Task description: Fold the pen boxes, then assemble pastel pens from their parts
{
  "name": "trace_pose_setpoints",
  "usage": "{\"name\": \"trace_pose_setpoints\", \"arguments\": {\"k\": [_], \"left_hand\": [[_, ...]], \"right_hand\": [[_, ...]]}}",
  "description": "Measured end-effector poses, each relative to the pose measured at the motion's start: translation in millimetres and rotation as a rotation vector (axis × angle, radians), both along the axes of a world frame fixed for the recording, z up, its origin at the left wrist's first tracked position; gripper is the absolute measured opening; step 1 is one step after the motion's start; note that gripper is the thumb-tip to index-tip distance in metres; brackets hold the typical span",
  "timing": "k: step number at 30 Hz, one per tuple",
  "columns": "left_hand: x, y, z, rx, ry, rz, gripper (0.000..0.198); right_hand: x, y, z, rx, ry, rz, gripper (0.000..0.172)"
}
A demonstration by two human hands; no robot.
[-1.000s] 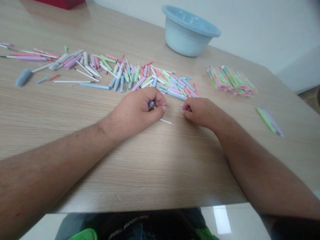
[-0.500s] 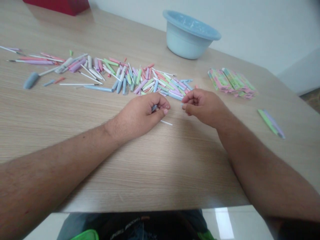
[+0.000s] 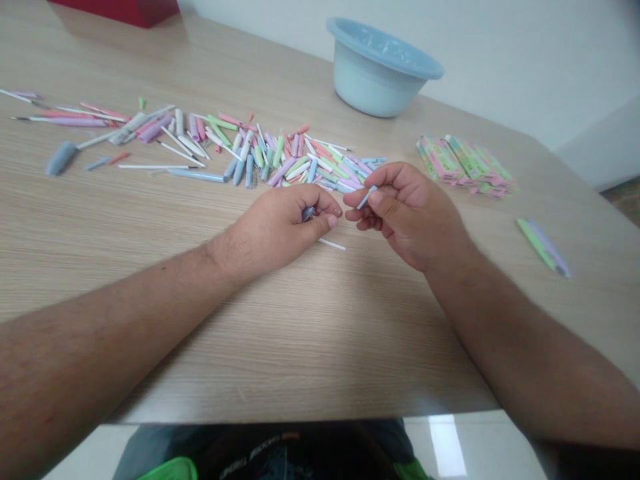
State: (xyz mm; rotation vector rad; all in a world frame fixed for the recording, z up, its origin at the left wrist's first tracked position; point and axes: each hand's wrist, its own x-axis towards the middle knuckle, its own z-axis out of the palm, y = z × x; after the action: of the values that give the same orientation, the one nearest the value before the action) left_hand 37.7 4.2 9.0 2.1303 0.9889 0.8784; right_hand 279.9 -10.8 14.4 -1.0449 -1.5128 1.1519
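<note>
While our left hand grips a blue pen part, our right hand pinches a small blue plastic piece just beside it.

The wooden table carries scattered pen parts, a blue basin — and stacked packets.

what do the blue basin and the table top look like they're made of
Blue basin: likely moulded plastic, matte to satin, judging by its uniform pale colour and rolled rim. Table: wood-look surface with printed-looking straight grain, possibly laminate; real wood cannot be ruled out.
</note>
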Motion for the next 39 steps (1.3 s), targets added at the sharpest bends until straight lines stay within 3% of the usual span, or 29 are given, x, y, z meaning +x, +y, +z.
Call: {"name": "trace_pose_setpoints", "arguments": {"k": [7, 15, 21, 39], "left_hand": [[-10.0, 12.5, 5.2, -0.022, -0.047, 0.103, 0.018], [-11.7, 20.5, 0.4, -0.047, 0.054, 0.037, 0.02], [-10.1, 17.5, -1.6, -0.061, 0.063, -0.003, 0.023], [-7.5, 11.9, 0.5, -0.021, 0.073, -0.039, 0.019]], "right_hand": [[0.9, 3.0, -1.4, 0.054, -0.066, -0.032, 0.03], [3.1, 7.6, -11.5, 0.061, -0.06, -0.047, 0.022], [-0.7, 2.4, -6.3, 0.154, -0.104, -0.117, 0.015], [-6.2, -2.8, -6.2, 0.175, -0.178, -0.078, 0.019]]}}
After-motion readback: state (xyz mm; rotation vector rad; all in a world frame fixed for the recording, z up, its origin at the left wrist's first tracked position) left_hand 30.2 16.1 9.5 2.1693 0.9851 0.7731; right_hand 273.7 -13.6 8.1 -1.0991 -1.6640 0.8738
